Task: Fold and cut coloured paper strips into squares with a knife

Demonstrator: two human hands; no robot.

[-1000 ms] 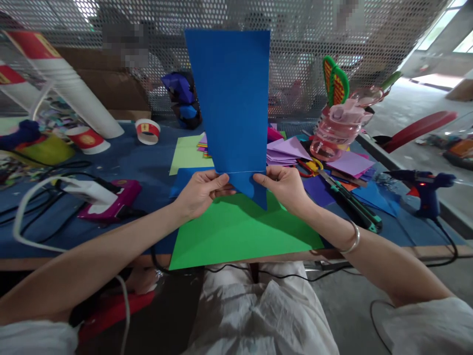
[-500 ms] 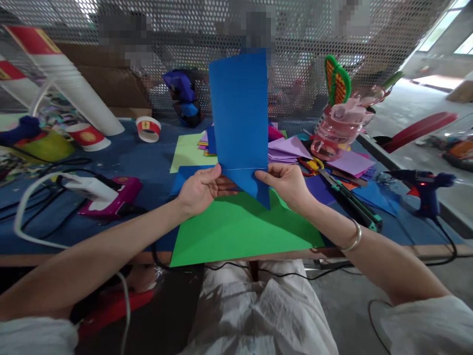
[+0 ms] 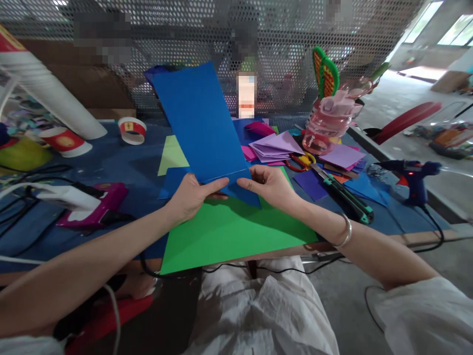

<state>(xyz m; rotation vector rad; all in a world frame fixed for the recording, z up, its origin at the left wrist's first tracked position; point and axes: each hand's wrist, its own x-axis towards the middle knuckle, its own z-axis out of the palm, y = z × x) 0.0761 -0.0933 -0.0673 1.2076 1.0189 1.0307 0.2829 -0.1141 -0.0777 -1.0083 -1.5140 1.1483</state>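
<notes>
I hold a blue sheet of paper (image 3: 201, 128) upright over the table, tilted to the left. My left hand (image 3: 194, 195) pinches its lower left edge and my right hand (image 3: 269, 185) pinches its lower right edge, along a thin crease line near the bottom. A pointed blue flap hangs below that line. Under my hands a large green sheet (image 3: 229, 231) lies flat at the table's front edge.
A pink glue gun (image 3: 98, 202) with white cable lies left. Purple and pink papers (image 3: 275, 145), scissors (image 3: 301, 161) and a green-handled cutter (image 3: 347, 199) lie right. A blue glue gun (image 3: 414, 175), a pink bottle (image 3: 327, 123) and paper cups (image 3: 131, 130) stand around. A mesh screen (image 3: 369, 29) closes the back.
The blue sheet has come lower and tipped to the left, its top now leaning toward the left. Both hands have kept their grip on its lower edge.
</notes>
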